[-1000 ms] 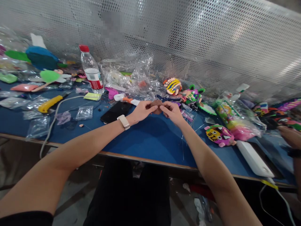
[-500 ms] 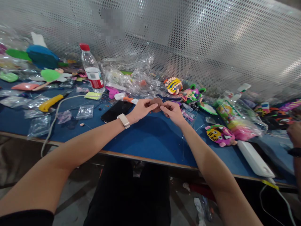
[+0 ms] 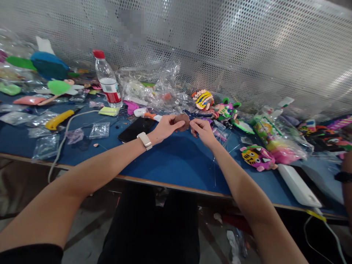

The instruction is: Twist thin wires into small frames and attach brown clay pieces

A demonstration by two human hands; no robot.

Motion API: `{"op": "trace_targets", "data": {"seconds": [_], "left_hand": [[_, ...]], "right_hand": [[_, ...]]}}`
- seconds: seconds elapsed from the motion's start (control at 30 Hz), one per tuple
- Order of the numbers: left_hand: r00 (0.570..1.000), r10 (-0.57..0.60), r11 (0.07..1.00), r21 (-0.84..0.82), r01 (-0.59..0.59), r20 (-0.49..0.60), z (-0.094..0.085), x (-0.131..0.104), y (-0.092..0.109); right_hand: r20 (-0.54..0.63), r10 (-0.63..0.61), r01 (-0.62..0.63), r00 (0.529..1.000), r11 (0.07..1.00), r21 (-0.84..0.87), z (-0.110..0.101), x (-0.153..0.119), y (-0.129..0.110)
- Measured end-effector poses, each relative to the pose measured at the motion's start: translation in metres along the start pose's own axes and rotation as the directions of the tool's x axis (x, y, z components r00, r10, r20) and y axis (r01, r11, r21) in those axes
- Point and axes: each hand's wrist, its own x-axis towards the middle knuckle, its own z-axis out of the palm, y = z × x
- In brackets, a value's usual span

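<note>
A flat, roundish brown piece of clay (image 3: 182, 121) is held above the blue table (image 3: 165, 165) by my left hand (image 3: 164, 129), its thumb and fingers closed on the piece's left side. Just right of the piece is my right hand (image 3: 202, 131), fingers curled and fingertips pinched by its right edge. Whatever those fingertips hold is too small to make out. Behind my left wrist lies a black phone (image 3: 136, 129), beside a white-and-orange tool (image 3: 145, 114).
A water bottle (image 3: 109, 86) stands at back left, near a yellow-handled cutter (image 3: 59, 119). Colourful clay faces (image 3: 258, 157) and a white device (image 3: 298, 185) lie to the right. Another person's arm (image 3: 347, 183) shows at the right edge.
My right fingertips have moved slightly right, off the brown piece's edge. The other person's hand at the far right has moved mostly out of view.
</note>
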Motion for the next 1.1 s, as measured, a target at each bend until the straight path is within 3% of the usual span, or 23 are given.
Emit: {"op": "trace_targets", "data": {"seconds": [0.9, 1.0, 1.1], "left_hand": [[0.998, -0.058, 0.996, -0.069, 0.055, -0.033, 0.002, 0.0, -0.008], [0.996, -0.059, 0.997, -0.055, 0.056, -0.07, 0.004, 0.0, -0.006], [0.997, -0.065, 0.991, -0.121, 0.06, -0.038, 0.006, -0.001, -0.001]], "right_hand": [[0.025, -0.066, 0.07, 0.997, 0.98, -0.189, 0.009, -0.003, -0.012], [0.029, -0.061, 0.065, 0.998, 0.978, -0.2, 0.009, -0.003, -0.012], [0.037, -0.055, 0.062, 0.998, 0.976, -0.209, 0.01, -0.003, -0.011]]}}
